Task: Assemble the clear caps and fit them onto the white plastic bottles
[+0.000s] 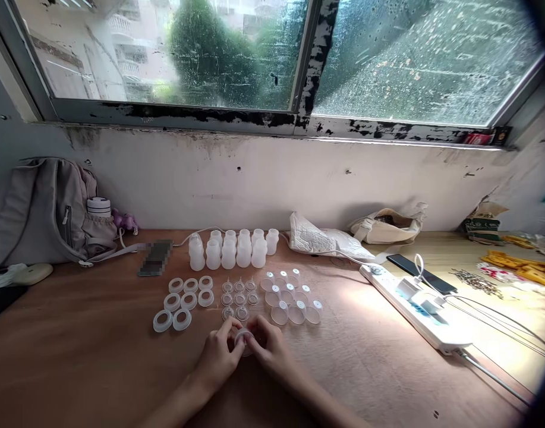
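My left hand (221,349) and my right hand (268,346) meet near the table's front edge. Both pinch a translucent plastic ring (244,334) between thumbs and fingers; part of it is hidden, and I cannot tell whether another piece sits inside. Just beyond my hands lie several clear nipple-shaped pieces (239,299) in rows. Several translucent screw rings (172,302) are laid out to their left. On the right side are several clear round covers (297,314), each with a small white disc. Behind these stand several frosted white bottles (228,255) in rows.
A grey backpack (44,208) leans at the back left, with a pixelated dark object (156,258) nearby. To the right, a white power strip (410,306) carries plugs and cables beside a dark phone (421,273). White pouches (314,235) and a cloth bag (388,224) rest against the wall.
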The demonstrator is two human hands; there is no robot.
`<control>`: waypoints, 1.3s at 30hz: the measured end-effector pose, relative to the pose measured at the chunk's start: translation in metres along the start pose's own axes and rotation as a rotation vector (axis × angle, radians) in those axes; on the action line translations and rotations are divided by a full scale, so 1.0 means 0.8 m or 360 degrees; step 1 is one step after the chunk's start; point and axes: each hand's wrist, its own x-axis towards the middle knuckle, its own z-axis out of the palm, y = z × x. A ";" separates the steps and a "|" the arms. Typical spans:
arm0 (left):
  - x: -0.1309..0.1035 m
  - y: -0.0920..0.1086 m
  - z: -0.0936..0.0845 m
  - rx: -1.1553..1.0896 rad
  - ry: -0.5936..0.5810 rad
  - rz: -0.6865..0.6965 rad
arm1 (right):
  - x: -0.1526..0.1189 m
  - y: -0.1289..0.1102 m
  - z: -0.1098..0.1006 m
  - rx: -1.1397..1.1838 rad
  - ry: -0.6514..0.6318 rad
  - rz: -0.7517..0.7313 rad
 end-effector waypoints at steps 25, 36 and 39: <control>0.013 0.008 -0.025 0.0054 0.0105 0.0061 | 0.005 0.000 -0.009 0.0656 -0.0194 0.0235; 0.016 0.025 -0.035 0.0424 -0.0038 0.0261 | 0.003 -0.011 -0.015 0.0749 -0.0136 0.0187; 0.022 0.034 -0.046 0.0496 -0.0276 0.0333 | 0.003 -0.011 -0.018 0.0754 -0.0015 0.0154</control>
